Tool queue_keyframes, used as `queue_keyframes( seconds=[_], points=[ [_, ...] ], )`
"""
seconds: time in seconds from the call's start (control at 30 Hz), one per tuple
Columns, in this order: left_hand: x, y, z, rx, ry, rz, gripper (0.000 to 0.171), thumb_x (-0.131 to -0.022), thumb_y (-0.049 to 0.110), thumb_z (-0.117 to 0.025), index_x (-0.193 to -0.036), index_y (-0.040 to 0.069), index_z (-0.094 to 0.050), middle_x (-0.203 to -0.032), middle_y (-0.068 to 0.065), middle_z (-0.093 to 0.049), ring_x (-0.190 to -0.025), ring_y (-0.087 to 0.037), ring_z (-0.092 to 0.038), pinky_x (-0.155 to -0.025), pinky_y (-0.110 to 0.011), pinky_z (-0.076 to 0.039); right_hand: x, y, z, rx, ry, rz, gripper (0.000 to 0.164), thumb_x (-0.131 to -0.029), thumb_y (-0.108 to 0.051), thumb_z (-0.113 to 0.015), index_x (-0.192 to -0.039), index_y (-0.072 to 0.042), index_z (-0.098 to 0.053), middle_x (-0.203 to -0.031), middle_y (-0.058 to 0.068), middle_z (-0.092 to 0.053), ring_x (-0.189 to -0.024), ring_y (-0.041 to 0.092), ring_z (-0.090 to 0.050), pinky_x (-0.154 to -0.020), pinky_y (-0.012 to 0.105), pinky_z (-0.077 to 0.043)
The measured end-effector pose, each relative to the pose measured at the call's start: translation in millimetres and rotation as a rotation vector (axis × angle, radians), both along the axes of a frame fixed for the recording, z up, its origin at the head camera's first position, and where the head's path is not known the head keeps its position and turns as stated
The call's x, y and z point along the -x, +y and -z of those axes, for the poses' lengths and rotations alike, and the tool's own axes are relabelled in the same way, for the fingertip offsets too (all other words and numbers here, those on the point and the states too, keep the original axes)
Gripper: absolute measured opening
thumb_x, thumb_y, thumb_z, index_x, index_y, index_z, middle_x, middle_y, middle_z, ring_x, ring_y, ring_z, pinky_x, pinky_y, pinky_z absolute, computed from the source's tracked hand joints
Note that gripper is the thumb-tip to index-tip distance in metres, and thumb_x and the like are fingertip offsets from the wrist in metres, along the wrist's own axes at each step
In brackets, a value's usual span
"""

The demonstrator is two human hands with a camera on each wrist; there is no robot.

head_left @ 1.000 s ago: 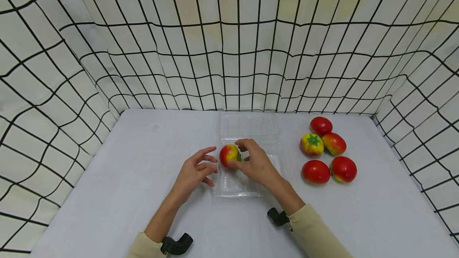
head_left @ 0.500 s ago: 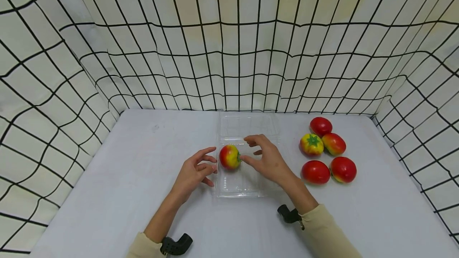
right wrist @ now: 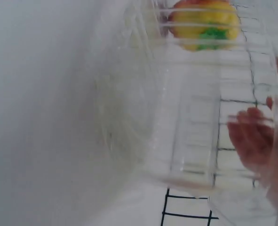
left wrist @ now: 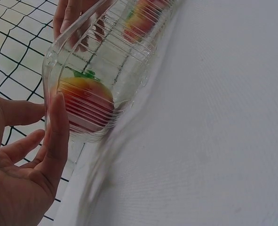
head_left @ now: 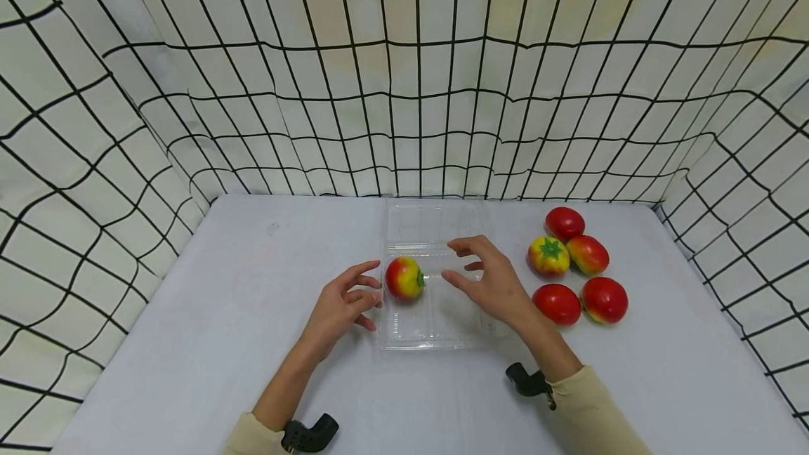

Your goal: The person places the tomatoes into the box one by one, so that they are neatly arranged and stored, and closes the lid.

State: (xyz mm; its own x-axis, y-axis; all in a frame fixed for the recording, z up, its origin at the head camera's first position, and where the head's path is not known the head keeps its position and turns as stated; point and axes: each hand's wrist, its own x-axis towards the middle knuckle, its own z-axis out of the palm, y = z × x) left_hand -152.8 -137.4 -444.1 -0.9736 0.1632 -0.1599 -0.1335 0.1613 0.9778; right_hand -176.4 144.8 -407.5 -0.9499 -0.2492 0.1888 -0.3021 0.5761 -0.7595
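A red and yellow toy tomato [head_left: 404, 279] with a green calyx lies on its side in the left part of a clear plastic clamshell box [head_left: 407, 344]. The box's lid [head_left: 436, 225] is folded back, away from me. My left hand [head_left: 341, 306] is at the box's left edge, its fingers loosely spread; in the left wrist view, fingertips touch or nearly touch the clear wall. Above the right part of the box hovers my right hand [head_left: 496, 285], thumb and fingers apart with nothing between them. The tomato also shows through the plastic in both wrist views.
Several more toy tomatoes lie on the white table at the right: red ones [head_left: 556, 303] in front, a yellow one [head_left: 548, 255] with its green calyx up behind them. A black wire grid [head_left: 442, 97] encloses the back and sides.
My right hand has let go of the tomato and moved right, away from it. The tomato stays in the box's left part. My left hand has barely moved.
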Motion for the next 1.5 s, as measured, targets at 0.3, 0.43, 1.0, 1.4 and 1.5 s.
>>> queue_keyframes(
  seconds=[0.3, 0.43, 1.0, 1.4, 1.5],
  points=[
    [0.2, 0, -0.3, -0.001, -0.003, 0.002, 0.055, -0.099, 0.01, -0.066, -0.152, 0.018, -0.052, -0.128, -0.021, -0.061, -0.094, -0.028, -0.07, -0.066, -0.029, -0.064, -2.4, 15, -3.9, -0.006, 0.049, 0.017, 0.049, -0.09, -0.021, -0.082, -0.134, -0.014, -0.063, -0.134, 0.009, -0.063, -0.125, 0.028, -0.062, -0.101, 0.05, -0.06],
    [0.0, 0, -0.2, -0.002, -0.005, 0.0, 0.055, -0.099, 0.009, -0.066, -0.151, 0.019, -0.052, -0.128, -0.021, -0.061, -0.095, -0.028, -0.07, -0.065, -0.029, -0.063, -3.2, 21, -6.1, -0.003, 0.054, 0.027, 0.049, -0.09, -0.021, -0.082, -0.134, -0.013, -0.064, -0.134, 0.009, -0.063, -0.126, 0.028, -0.062, -0.101, 0.051, -0.059],
    [-0.1, 0, 0.3, 0.002, -0.001, -0.005, 0.055, -0.099, 0.01, -0.067, -0.151, 0.019, -0.053, -0.128, -0.021, -0.061, -0.095, -0.028, -0.07, -0.066, -0.028, -0.063, -8.5, 47, -6.4, 0.023, 0.047, 0.048, 0.045, -0.09, -0.018, -0.081, -0.132, -0.011, -0.064, -0.134, 0.011, -0.063, -0.126, 0.031, -0.06, -0.104, 0.055, -0.057],
    [-0.1, 0, -0.5, 0.02, 0.002, -0.007, 0.055, -0.099, 0.01, -0.067, -0.151, 0.019, -0.053, -0.128, -0.021, -0.062, -0.095, -0.029, -0.07, -0.067, -0.028, -0.063, -10.3, 62, -6.9, -0.008, 0.05, 0.077, 0.044, -0.091, -0.018, -0.081, -0.131, -0.011, -0.064, -0.134, 0.012, -0.063, -0.127, 0.032, -0.06, -0.105, 0.057, -0.055],
    [-0.6, 0, -0.5, 0.025, 0.002, -0.006, 0.055, -0.099, 0.011, -0.067, -0.151, 0.019, -0.052, -0.127, -0.021, -0.063, -0.095, -0.029, -0.07, -0.067, -0.028, -0.063, -11.6, 65, -7.1, -0.015, 0.038, 0.086, 0.044, -0.091, -0.019, -0.08, -0.131, -0.012, -0.064, -0.135, 0.012, -0.063, -0.127, 0.033, -0.059, -0.106, 0.059, -0.054]
  ],
)
